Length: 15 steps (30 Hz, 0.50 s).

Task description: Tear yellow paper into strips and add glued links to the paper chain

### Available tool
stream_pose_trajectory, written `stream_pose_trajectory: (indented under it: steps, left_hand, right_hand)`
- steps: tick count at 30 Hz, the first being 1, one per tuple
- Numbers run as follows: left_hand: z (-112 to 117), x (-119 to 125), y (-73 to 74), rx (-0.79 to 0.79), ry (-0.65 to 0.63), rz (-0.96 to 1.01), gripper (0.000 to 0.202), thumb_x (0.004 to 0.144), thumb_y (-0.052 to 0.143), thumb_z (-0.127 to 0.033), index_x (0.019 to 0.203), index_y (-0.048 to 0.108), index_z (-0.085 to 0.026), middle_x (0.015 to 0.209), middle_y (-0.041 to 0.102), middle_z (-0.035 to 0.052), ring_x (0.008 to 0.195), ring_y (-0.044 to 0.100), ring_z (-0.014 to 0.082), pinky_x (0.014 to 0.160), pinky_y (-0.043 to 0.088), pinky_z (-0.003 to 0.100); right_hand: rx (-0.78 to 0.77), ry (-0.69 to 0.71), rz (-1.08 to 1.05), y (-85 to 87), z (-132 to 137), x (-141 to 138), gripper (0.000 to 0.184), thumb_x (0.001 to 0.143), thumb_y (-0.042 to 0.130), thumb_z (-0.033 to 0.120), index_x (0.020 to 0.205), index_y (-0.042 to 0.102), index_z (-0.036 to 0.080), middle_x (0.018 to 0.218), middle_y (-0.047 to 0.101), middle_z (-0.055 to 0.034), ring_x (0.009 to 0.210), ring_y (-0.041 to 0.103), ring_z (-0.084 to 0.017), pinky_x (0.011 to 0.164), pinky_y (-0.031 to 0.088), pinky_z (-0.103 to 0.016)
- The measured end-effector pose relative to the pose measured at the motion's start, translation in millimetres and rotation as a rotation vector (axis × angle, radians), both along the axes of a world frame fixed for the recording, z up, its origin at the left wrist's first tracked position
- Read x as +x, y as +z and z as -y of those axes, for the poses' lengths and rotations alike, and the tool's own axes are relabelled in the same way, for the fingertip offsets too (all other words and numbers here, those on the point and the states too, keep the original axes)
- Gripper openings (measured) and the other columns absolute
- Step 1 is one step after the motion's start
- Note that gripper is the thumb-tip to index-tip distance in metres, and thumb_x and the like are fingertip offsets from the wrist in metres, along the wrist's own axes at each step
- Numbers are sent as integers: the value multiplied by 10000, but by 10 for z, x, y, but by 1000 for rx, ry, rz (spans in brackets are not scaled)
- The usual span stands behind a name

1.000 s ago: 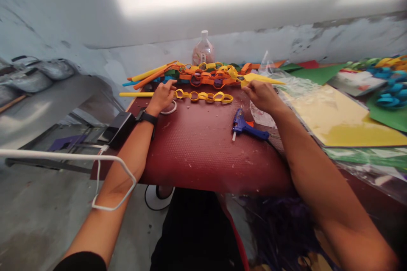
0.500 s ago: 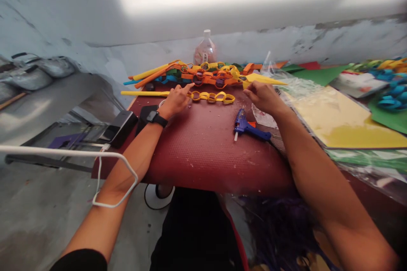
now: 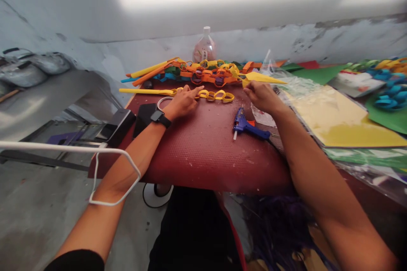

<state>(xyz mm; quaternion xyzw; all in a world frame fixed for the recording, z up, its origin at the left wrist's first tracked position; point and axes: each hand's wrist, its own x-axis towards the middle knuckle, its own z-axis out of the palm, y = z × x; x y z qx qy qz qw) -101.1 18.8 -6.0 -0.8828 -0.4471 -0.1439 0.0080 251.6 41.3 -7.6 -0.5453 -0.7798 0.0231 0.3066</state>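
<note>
A short yellow paper chain (image 3: 216,95) lies across the far part of the dark red table (image 3: 203,152). My left hand (image 3: 182,102), with a black watch on the wrist, rests on the table with fingers stretched out, the fingertips touching the chain's left part. My right hand (image 3: 261,95) is curled near the chain's right end, next to a yellow paper sheet (image 3: 262,78); what its fingers hold is hidden. A blue glue gun (image 3: 246,125) lies between my hands, nearer the right one.
A heap of orange, yellow and blue paper chains and strips (image 3: 197,72) lies behind, with a plastic bottle (image 3: 205,47) at the wall. Coloured sheets in plastic (image 3: 343,118) cover the right side. A phone (image 3: 117,122) and white cable (image 3: 95,152) sit at left.
My left hand has slid rightward along the yellow chain, from its left end toward its middle. The right hand has stayed almost where it was.
</note>
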Motion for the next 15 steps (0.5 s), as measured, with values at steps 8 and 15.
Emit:
stream_pose_trajectory:
  steps: [8, 15]
  left_hand:
    - [-5, 91, -82, 46, -37, 22, 756, 1008, 509, -138, 1753, 390, -196, 1495, 689, 153, 1309, 558, 366, 1163, 446, 545]
    - [18, 161, -98, 54, -114, 6, 790, 1024, 481, -145, 1792, 308, -219, 1572, 649, 150, 1327, 538, 366, 1183, 424, 578]
  right_hand:
    - [-50, 5, -12, 60, 45, -47, 141, 950, 606, 328, 829, 571, 265, 878, 729, -145, 905, 713, -367, 904, 546, -519]
    - [-45, 19, -17, 81, 63, -63, 110, 970, 580, 285, 863, 573, 262, 920, 734, -139, 955, 703, -340, 939, 542, -476]
